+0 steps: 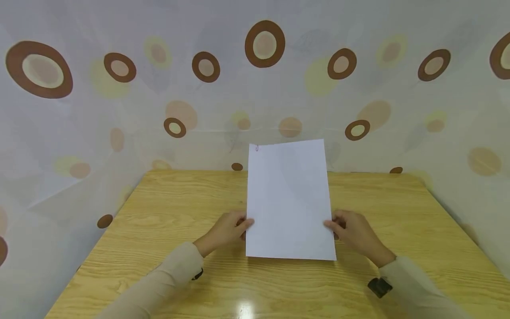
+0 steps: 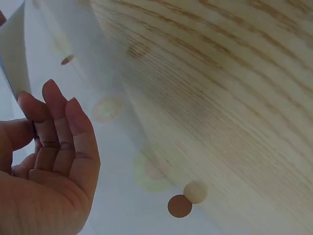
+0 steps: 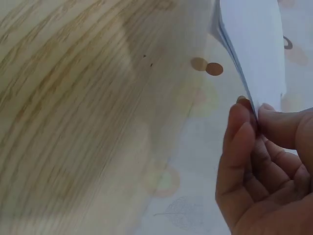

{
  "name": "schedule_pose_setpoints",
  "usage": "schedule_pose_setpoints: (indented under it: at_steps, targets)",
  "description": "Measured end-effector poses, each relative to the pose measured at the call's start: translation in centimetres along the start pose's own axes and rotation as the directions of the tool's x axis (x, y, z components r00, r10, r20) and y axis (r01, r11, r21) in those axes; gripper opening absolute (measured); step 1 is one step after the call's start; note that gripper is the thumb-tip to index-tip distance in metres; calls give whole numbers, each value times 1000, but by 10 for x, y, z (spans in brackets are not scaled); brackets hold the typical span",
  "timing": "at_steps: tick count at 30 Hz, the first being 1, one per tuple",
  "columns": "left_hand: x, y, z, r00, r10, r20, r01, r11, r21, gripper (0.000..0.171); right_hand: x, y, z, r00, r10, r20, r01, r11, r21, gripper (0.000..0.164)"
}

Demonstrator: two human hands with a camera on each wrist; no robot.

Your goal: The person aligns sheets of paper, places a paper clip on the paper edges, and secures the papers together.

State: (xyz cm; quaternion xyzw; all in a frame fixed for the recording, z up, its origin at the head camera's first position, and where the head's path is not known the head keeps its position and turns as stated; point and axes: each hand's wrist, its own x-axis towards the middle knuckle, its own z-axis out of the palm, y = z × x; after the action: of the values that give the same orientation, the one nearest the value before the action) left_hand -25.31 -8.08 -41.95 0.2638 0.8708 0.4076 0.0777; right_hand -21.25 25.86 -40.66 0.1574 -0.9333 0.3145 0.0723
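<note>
A stack of white paper sheets (image 1: 290, 199) is held up, tilted, above the table in the head view. A small reddish paper clip (image 1: 256, 148) sits on its top edge near the left corner. My left hand (image 1: 229, 228) pinches the left edge between thumb and fingers. On the opposite edge, my right hand (image 1: 354, 230) pinches the paper, thumb on the front face. The right wrist view shows several layers at the edge of the paper (image 3: 254, 49) between thumb and fingers. In the left wrist view, the left hand (image 2: 54, 161) grips the paper's edge, other fingers loosely bent.
Beneath the hands lies a wood-grain table (image 1: 179, 199). A pale curtain-like sheet (image 1: 223, 102) with brown and yellow circles surrounds the table at the back and sides. Dark bands (image 1: 380, 287) show at both wrists.
</note>
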Motion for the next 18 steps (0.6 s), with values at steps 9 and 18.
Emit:
schedule_pose_setpoints:
  at_steps: [9,18]
  targets:
    - [9,-6,8,996,-72,50,67,993,97,31,5,14,14,995,47,90,-40,996,-75,27]
    - [17,-6,13,992,-108,63,96,982,165,32,10,21,21,987,118,108,-108,990,-92,29]
